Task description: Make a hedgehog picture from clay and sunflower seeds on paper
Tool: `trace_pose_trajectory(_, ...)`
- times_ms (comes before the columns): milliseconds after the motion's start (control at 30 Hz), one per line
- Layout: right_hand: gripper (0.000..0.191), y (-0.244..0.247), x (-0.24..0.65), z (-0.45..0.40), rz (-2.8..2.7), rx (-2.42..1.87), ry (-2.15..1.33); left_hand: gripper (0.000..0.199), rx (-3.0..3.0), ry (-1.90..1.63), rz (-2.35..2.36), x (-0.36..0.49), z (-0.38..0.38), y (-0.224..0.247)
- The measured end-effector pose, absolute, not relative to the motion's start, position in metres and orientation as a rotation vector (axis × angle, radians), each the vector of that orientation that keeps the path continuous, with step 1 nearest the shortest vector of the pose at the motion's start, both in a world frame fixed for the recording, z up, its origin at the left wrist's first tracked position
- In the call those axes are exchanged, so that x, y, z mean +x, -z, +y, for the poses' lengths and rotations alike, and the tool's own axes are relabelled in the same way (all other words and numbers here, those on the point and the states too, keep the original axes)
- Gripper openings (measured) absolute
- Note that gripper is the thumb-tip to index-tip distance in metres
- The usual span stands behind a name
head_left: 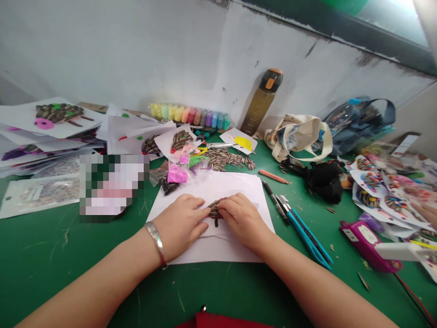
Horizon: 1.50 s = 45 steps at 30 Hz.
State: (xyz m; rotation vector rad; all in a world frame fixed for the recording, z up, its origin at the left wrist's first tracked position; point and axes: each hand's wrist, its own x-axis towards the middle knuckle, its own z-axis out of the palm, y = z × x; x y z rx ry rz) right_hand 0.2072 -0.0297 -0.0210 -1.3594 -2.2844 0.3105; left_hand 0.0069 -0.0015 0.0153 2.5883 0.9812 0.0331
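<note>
White paper (239, 253) lies on the green table, with a small figure of striped sunflower seeds (214, 209) on it and a short black piece (216, 222) just below. My left hand (180, 223) rests on the paper at the left of the figure, fingers apart and fingertips beside the seeds. At the right end of the figure, my right hand (244, 221) has its fingers bent and pressed together over the seeds; whatever is between its fingertips is hidden. Behind the hands are a loose seed pile (223, 159) and a bright pink clay packet (176, 174).
Right of the paper lie pens (275, 200), blue-handled tools (305, 234) and a magenta glue gun (370, 241). Paper stacks (51, 132) fill the left. A bottle (259, 102), clay row (191, 116) and cloth bag (300, 136) line the wall. Another person's hand (428, 214) shows far right.
</note>
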Motion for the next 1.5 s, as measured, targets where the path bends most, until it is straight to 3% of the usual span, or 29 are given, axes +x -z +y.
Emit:
trace_pose_trajectory(367, 0.013, 0.014, 0.211, -0.033, -2.205, -1.436, -0.279, 0.024, 2.593, -0.048, 0.979, 0.007, -0.002, -0.014)
trace_pose_trajectory(1167, 0.021, 0.015, 0.218, -0.030, -2.238, -1.417, -0.289, 0.021, 2.586, -0.074, 0.983, 0.006, -0.003, -0.014)
trace_pose_trajectory(1500, 0.025, -0.010, 0.229, 0.053, -2.298, -1.702, -0.069, 0.022, 2.575, -0.151, 0.962, 0.003, -0.002, -0.010)
